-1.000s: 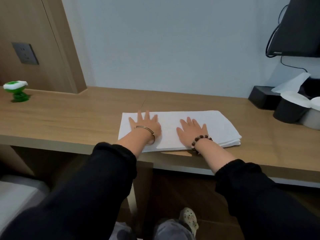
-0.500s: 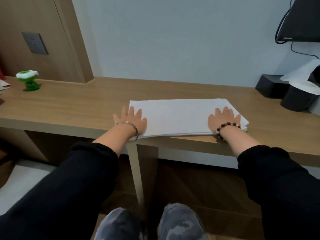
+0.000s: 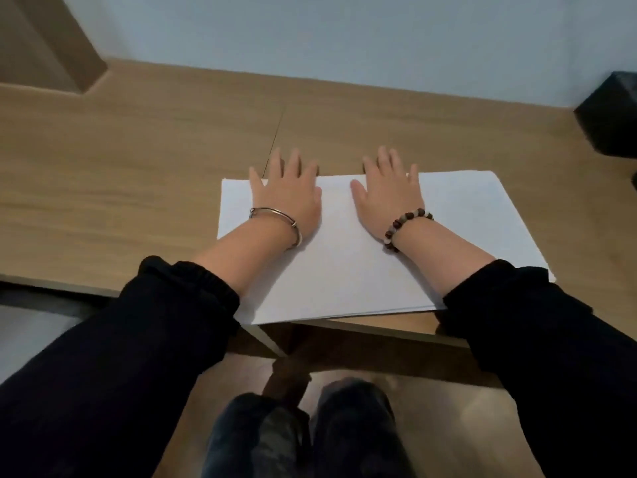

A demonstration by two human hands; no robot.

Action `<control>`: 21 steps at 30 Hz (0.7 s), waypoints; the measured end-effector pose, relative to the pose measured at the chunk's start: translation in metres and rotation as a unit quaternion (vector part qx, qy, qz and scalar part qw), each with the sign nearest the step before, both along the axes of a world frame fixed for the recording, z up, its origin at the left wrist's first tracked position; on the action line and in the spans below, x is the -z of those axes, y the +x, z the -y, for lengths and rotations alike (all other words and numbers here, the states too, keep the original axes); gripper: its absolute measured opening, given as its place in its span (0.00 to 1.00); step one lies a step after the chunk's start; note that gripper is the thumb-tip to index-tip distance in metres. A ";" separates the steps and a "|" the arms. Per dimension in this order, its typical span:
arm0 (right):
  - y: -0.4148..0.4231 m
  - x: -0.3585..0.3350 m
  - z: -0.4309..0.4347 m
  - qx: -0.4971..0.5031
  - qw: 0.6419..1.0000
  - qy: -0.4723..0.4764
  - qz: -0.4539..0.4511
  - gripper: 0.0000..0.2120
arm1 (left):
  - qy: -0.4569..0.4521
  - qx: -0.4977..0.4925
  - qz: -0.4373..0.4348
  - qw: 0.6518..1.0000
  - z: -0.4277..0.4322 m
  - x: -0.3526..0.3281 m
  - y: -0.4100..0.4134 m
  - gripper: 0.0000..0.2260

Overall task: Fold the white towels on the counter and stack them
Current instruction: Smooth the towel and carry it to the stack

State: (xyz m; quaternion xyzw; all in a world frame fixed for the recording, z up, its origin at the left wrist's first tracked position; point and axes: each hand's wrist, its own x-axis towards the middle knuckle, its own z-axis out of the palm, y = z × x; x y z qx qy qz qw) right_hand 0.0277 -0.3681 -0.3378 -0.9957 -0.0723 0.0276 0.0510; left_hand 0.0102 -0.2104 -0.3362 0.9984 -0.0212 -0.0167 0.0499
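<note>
— How did the fingers (image 3: 295, 162) lie?
— Straight and spread on both hands, gripping nothing. The tips reached past the far edge of the white towel (image 3: 348, 263) onto the worktop (image 3: 120, 174). The left hand (image 3: 286, 201) and right hand (image 3: 387, 198) pressed flat on it.
— Where was the white towel?
— Folded flat at the worktop's near edge. I judged it a smoothing step; next would call for pinching an edge to fold again.
</note>
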 end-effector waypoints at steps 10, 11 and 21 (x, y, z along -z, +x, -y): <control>0.000 -0.009 -0.003 -0.005 0.999 -0.003 -0.046 0.26 | 0.004 -0.008 -0.030 0.999 0.000 -0.011 -0.003 0.24; 0.000 -0.009 0.000 -0.017 0.999 -0.007 -0.051 0.26 | 0.004 -0.003 -0.034 0.999 -0.002 -0.010 -0.003 0.25; 0.041 -0.010 0.037 0.018 0.996 -0.062 -0.062 0.28 | 0.041 0.006 -0.019 0.999 -0.011 -0.013 0.049 0.25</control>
